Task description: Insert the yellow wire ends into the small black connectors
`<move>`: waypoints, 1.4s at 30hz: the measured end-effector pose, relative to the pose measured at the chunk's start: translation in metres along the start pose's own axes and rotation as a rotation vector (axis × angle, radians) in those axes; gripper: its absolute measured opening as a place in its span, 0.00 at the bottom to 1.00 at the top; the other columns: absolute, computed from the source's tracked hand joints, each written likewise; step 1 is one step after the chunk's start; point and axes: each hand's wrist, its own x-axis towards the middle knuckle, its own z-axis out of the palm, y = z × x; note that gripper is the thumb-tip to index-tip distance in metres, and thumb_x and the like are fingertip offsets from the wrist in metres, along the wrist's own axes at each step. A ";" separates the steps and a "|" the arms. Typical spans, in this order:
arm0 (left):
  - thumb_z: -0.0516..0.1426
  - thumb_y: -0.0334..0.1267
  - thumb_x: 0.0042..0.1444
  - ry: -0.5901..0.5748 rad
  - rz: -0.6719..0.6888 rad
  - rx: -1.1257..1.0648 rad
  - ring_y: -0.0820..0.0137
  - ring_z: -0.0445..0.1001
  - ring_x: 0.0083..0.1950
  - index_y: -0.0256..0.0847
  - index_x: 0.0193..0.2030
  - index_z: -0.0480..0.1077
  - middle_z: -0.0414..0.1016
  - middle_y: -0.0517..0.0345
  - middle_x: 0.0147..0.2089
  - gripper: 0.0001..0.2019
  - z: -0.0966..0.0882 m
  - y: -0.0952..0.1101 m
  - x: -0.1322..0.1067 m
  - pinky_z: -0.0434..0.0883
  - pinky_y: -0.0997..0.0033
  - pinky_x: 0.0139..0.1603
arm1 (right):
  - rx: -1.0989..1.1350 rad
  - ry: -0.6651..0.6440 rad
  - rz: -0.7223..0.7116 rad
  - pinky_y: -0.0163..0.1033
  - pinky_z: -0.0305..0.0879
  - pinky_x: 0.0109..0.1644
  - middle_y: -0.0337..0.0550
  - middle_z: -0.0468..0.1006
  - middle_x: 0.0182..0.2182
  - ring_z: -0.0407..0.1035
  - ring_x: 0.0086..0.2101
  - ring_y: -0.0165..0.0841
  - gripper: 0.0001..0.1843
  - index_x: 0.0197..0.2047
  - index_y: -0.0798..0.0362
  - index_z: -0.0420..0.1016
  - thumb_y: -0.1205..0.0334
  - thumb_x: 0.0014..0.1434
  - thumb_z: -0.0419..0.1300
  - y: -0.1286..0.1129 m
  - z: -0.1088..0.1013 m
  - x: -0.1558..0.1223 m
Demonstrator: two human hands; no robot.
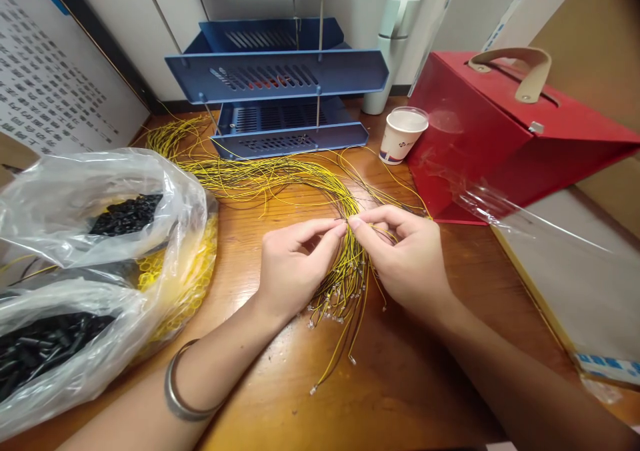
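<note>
while your left hand and right hand both pinch the bunch of yellow wires lying on the wooden table, a hard tug could knot the thin strands or bend their small tips.

yellow wires, red box, blue trays

1. The white board at ten o'clock carries rows of dark print, too small to read.
2. The paper cup at one o'clock has a blurred logo, not readable.
</note>
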 end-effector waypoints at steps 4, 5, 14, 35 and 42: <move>0.62 0.39 0.57 -0.027 0.000 -0.015 0.70 0.81 0.34 0.40 0.36 0.80 0.84 0.56 0.36 0.06 -0.002 0.001 0.002 0.77 0.74 0.36 | -0.004 -0.021 -0.010 0.32 0.47 0.22 0.30 0.55 0.16 0.50 0.19 0.23 0.08 0.28 0.55 0.76 0.61 0.55 0.61 0.000 0.000 0.000; 0.62 0.38 0.57 -0.036 0.003 -0.018 0.70 0.80 0.34 0.40 0.37 0.80 0.84 0.56 0.36 0.06 -0.003 0.002 0.002 0.77 0.74 0.36 | -0.005 -0.024 -0.013 0.33 0.47 0.22 0.30 0.55 0.16 0.50 0.19 0.23 0.08 0.28 0.55 0.76 0.61 0.55 0.61 0.000 -0.001 0.000; 0.63 0.38 0.55 -0.042 0.001 0.049 0.71 0.79 0.29 0.39 0.40 0.80 0.84 0.54 0.36 0.08 -0.003 0.002 0.004 0.76 0.74 0.30 | -0.022 -0.017 -0.023 0.33 0.47 0.23 0.30 0.56 0.17 0.51 0.19 0.23 0.08 0.28 0.55 0.77 0.60 0.55 0.62 0.000 -0.001 0.001; 0.59 0.33 0.57 0.003 0.482 0.459 0.68 0.78 0.35 0.39 0.39 0.78 0.83 0.54 0.36 0.06 -0.014 0.002 0.005 0.73 0.68 0.40 | 0.035 0.021 0.071 0.34 0.53 0.24 0.35 0.66 0.20 0.54 0.21 0.25 0.08 0.29 0.54 0.78 0.58 0.55 0.63 0.000 -0.002 0.003; 0.61 0.32 0.55 0.040 0.614 0.577 0.68 0.79 0.34 0.37 0.40 0.78 0.83 0.55 0.38 0.07 -0.014 -0.001 0.008 0.75 0.70 0.37 | 0.004 0.006 0.018 0.32 0.52 0.24 0.31 0.58 0.18 0.52 0.20 0.24 0.07 0.29 0.54 0.78 0.59 0.55 0.63 0.003 -0.001 0.000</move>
